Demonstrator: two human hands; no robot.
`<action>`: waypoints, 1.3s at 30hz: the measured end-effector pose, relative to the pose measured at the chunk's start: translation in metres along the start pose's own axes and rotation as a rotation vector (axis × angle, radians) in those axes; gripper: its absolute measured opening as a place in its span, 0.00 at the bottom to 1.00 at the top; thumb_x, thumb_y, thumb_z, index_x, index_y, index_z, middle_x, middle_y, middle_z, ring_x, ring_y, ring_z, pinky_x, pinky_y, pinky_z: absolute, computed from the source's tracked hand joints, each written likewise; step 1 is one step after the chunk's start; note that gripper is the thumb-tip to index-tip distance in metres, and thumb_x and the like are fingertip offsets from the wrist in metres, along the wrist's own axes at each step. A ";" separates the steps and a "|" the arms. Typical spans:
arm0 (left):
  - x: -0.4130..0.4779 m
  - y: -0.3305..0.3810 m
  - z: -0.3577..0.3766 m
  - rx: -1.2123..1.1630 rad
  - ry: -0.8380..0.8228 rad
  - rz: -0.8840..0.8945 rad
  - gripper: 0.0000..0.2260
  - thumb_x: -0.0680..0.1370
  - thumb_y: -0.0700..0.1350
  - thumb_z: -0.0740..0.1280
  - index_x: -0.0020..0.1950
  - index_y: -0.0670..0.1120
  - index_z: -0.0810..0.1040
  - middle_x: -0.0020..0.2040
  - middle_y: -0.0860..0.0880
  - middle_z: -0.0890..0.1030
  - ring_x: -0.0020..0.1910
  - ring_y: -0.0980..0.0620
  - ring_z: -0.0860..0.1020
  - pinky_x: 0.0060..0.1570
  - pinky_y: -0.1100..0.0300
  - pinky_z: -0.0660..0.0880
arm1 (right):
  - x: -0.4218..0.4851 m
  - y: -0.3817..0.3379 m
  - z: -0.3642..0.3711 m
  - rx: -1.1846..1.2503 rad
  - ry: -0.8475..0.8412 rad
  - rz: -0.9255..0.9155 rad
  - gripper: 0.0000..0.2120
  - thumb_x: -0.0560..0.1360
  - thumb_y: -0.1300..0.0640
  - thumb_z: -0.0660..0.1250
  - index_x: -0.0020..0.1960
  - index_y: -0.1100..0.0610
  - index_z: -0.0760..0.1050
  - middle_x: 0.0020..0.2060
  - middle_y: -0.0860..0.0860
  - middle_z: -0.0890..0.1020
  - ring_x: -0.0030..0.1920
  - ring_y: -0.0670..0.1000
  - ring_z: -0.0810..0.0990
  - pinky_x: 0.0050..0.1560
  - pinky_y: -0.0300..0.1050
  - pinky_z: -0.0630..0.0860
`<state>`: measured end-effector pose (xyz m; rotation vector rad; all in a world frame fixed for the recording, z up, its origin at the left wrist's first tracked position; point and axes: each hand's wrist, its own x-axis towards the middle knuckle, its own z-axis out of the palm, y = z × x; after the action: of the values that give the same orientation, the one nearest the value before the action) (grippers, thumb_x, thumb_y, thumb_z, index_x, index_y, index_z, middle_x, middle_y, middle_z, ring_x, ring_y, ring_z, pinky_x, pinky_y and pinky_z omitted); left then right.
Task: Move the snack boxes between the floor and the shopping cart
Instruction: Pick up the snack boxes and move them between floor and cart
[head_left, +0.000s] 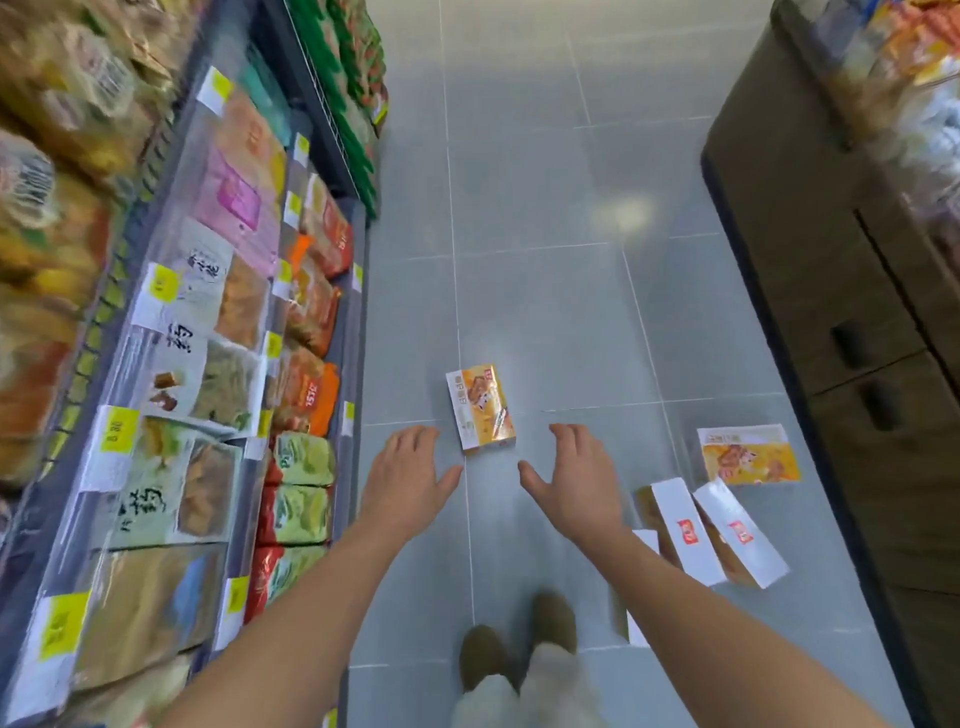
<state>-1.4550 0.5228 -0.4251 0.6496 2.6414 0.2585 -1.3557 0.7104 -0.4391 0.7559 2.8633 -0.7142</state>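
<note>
The left hand (408, 470) and right hand (576, 478) hang spread and empty, just below one snack box (480, 408) lying on the floor (545, 260) at centre frame. Other boxes (748, 454) lie at the lower right. No shopping cart shows, so the moving seems mostly undone.

1 snack box (481, 407) on floor (545, 312), ahead between hands; 4 boxes (719, 530) right | shelves (171, 338) left

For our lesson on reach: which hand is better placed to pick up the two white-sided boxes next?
Probably the right hand: it is open and nearest the white-sided boxes on the floor to its right. The left hand is farther off, by the shelves.
</note>
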 end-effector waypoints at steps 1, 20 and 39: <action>0.018 -0.006 0.008 -0.016 -0.015 -0.012 0.25 0.79 0.56 0.61 0.72 0.44 0.64 0.70 0.47 0.68 0.69 0.47 0.64 0.67 0.55 0.62 | 0.018 0.002 0.010 0.009 -0.007 0.014 0.29 0.73 0.43 0.66 0.66 0.60 0.68 0.59 0.56 0.74 0.58 0.58 0.73 0.57 0.52 0.69; 0.346 -0.119 0.289 -0.607 -0.311 -0.495 0.16 0.78 0.54 0.64 0.62 0.46 0.70 0.65 0.47 0.73 0.54 0.50 0.75 0.51 0.57 0.71 | 0.311 0.105 0.334 0.198 -0.338 0.297 0.28 0.73 0.40 0.65 0.65 0.58 0.68 0.61 0.57 0.73 0.62 0.59 0.70 0.56 0.52 0.68; 0.424 -0.148 0.448 -1.335 -0.154 -0.983 0.18 0.71 0.54 0.74 0.57 0.49 0.75 0.49 0.49 0.84 0.43 0.47 0.83 0.42 0.50 0.81 | 0.378 0.159 0.467 0.814 -0.452 0.579 0.20 0.68 0.52 0.75 0.52 0.52 0.67 0.48 0.56 0.81 0.40 0.53 0.84 0.38 0.50 0.81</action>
<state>-1.6656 0.6323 -1.0134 -0.9463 1.7106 1.3255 -1.6204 0.7838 -0.9972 1.2173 1.7570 -1.6763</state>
